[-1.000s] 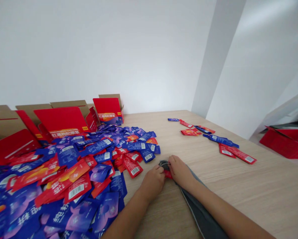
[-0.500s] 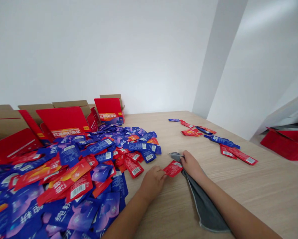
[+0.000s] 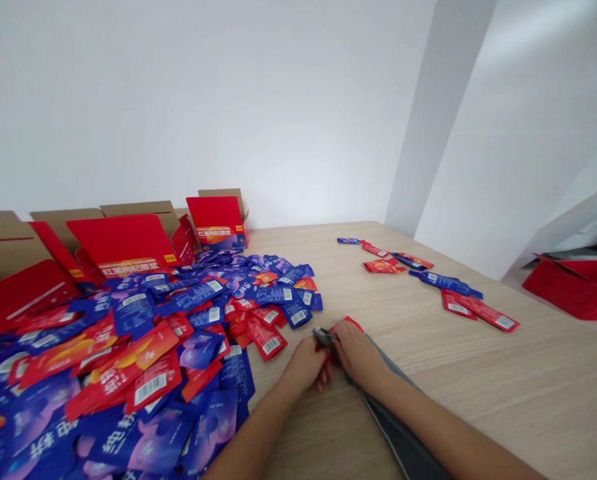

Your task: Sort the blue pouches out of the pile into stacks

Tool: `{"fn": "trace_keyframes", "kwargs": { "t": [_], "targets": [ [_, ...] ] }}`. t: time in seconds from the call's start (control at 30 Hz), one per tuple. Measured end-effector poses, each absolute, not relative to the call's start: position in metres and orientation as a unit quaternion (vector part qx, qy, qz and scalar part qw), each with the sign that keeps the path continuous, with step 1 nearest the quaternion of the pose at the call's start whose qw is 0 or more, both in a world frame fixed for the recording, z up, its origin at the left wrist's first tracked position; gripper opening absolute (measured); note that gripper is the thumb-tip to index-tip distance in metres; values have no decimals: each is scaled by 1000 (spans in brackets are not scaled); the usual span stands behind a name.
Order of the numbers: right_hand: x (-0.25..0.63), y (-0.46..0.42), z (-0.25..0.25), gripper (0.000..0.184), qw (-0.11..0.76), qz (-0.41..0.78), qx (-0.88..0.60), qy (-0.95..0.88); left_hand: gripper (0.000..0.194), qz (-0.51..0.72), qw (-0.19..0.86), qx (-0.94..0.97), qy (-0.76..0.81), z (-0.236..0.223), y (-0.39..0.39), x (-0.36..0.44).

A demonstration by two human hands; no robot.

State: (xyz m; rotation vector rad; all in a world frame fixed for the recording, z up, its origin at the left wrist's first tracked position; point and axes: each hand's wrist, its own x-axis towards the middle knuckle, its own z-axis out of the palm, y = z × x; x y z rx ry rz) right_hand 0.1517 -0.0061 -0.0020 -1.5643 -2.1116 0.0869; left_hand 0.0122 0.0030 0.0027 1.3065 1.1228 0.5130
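Note:
My left hand (image 3: 303, 367) is closed at the table in front of me, its fingers curled around one end of a red sachet (image 3: 352, 323). Most of that sachet is hidden by the hands. Pressed up against it, my right hand (image 3: 356, 352) grips a grey cloth (image 3: 403, 437) with a pale edge, its bunched tip showing between the two hands. The cloth's length trails under my right forearm toward me. To the left lies a big heap of blue sachets (image 3: 136, 312) and red sachets (image 3: 153, 381), printed with barcodes and fruit pictures.
Open red cartons (image 3: 123, 243) stand behind the heap, with a smaller carton (image 3: 217, 223) at the back. Several loose sachets, including a blue sachet (image 3: 446, 283) and a red sachet (image 3: 487, 312), lie along the wooden table's (image 3: 518, 387) right side. Beyond its edge is a red box (image 3: 573, 287).
My hands have come together. The right hand has moved left with the cloth, over the red sachet. The left fingers have curled in more tightly, and the sachet is now mostly covered.

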Motion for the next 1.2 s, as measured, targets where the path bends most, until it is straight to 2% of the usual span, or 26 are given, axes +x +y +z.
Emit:
{"fn": "trace_keyframes", "kwargs": {
  "t": [0.17, 0.37, 0.53, 0.73, 0.9, 1.03, 1.2],
  "targets": [
    [161, 7, -2, 17, 180, 0, -676, -715, 8, 209, 627, 564, 495, 4, 5, 11],
    [146, -8, -7, 16, 165, -8, -624, -764, 13, 204, 624, 577, 485, 2, 5, 11],
    [157, 2, -1, 18, 151, -12, -689, -709, 9, 209, 632, 561, 492, 0, 6, 11],
    [153, -5, -3, 18, 151, -11, -656, -740, 9, 192, 644, 566, 478, 3, 8, 8],
    [166, 10, -2, 17, 126, -38, -711, -690, 12, 214, 654, 556, 467, 2, 5, 7],
    [184, 17, -7, 15, 166, -35, -709, -684, 27, 320, 687, 494, 426, 12, 9, -9],
    [193, 14, -14, 18, 251, 18, -679, -690, 35, 593, 633, 368, 336, 46, 25, -41]
  ]
}}
